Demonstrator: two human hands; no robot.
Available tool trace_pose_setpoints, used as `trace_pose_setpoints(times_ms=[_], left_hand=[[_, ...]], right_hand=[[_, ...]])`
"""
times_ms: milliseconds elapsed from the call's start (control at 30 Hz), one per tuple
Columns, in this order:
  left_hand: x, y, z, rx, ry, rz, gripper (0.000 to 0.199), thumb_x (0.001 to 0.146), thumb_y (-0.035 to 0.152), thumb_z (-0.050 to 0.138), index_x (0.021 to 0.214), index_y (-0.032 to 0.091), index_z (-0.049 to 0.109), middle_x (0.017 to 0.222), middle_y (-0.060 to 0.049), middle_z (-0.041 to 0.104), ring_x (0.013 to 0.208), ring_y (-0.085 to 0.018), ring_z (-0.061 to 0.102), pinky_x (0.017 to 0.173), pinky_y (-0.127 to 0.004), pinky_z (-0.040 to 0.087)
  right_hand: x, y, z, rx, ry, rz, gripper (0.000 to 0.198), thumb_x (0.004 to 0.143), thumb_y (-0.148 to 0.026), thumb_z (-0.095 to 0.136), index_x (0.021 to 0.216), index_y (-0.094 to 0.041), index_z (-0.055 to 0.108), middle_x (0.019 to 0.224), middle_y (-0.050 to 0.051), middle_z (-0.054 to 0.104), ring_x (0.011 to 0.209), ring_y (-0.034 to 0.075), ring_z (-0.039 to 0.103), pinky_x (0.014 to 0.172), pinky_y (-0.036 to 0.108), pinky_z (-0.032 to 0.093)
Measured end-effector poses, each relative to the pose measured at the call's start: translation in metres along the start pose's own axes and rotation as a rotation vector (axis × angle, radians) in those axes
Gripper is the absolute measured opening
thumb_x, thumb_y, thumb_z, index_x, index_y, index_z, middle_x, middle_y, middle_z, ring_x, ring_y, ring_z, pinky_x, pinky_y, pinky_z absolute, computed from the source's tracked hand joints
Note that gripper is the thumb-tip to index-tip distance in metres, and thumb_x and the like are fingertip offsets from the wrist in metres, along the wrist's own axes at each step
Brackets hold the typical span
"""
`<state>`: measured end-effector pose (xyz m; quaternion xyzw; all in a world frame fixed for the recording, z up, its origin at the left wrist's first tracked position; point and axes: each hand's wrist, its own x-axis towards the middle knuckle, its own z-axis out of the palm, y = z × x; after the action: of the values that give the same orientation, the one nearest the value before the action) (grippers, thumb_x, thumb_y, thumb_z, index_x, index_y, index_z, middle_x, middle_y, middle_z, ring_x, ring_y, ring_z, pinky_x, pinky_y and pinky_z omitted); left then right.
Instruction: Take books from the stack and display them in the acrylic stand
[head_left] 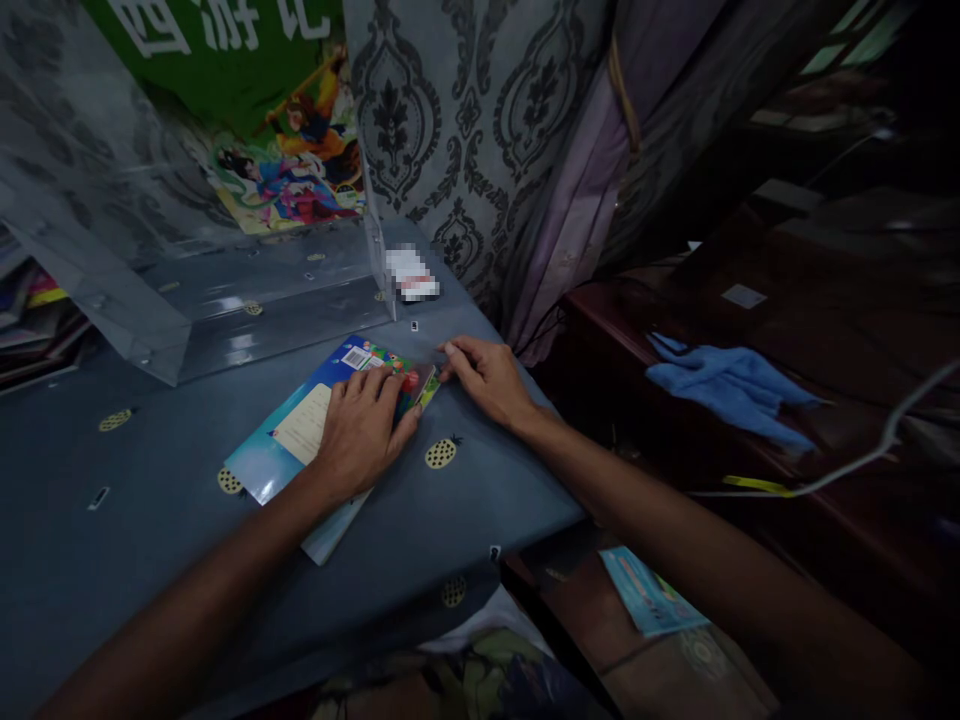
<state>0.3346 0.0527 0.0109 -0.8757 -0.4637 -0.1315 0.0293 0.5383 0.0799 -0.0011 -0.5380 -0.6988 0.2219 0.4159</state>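
A booklet (281, 445) with a blue cover, a barcode and a pale label panel lies face down and slanted on the cloth-covered table. My left hand (364, 425) rests flat across it, fingers spread over the upper part and thumb by its right edge. The lower right edge of another page or cover shows beneath my wrist. At the booklet's top right corner is my right hand (487, 380), thumb and fingers drawn together in a pinch. What sits between those fingertips, if anything, is too small to make out.
Behind the booklet stands a clear acrylic holder (285, 345), a green poster (300, 130) above it. A blurred white packet (412, 275) lies beside the holder. Books (45, 320) are stacked left. At right, a blue cloth (731, 390) and cables lie on dark furniture; a light-blue packet (649, 595) is below.
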Motion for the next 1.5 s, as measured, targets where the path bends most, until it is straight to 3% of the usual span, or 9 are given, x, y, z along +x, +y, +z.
trace_pose_setpoints(times_ms=[1167,1367,1500], left_hand=[[0.0003,0.0013,-0.0014,0.015,-0.013,-0.009,0.040,0.102,0.041,0.042,0.128,0.016,0.057,0.131,-0.014,0.061,0.117,-0.033,0.054,0.092,-0.047,0.044],[0.0003,0.0019,-0.0021,0.006,-0.011,-0.014,0.038,0.101,0.039,0.044,0.127,0.014,0.058,0.130,-0.015,0.061,0.117,-0.033,0.054,0.094,-0.048,0.044],[-0.0004,0.0010,-0.0010,0.009,-0.002,-0.011,0.038,0.102,0.041,0.042,0.127,0.017,0.057,0.130,-0.014,0.062,0.117,-0.032,0.054,0.093,-0.047,0.044]], right_hand=[[-0.0009,0.0003,0.0003,0.009,0.008,-0.005,0.029,0.100,-0.031,0.047,0.091,-0.020,0.073,0.070,0.001,0.073,0.069,0.018,0.067,0.071,0.030,0.048],[-0.0028,-0.0024,-0.0006,0.009,0.122,-0.041,0.032,0.100,-0.035,0.044,0.100,-0.021,0.072,0.076,0.002,0.076,0.073,0.020,0.069,0.075,0.032,0.050],[-0.0028,-0.0027,0.0001,-0.002,0.081,-0.074,0.031,0.098,-0.033,0.045,0.091,-0.021,0.072,0.074,0.002,0.075,0.074,0.021,0.069,0.076,0.033,0.049]])
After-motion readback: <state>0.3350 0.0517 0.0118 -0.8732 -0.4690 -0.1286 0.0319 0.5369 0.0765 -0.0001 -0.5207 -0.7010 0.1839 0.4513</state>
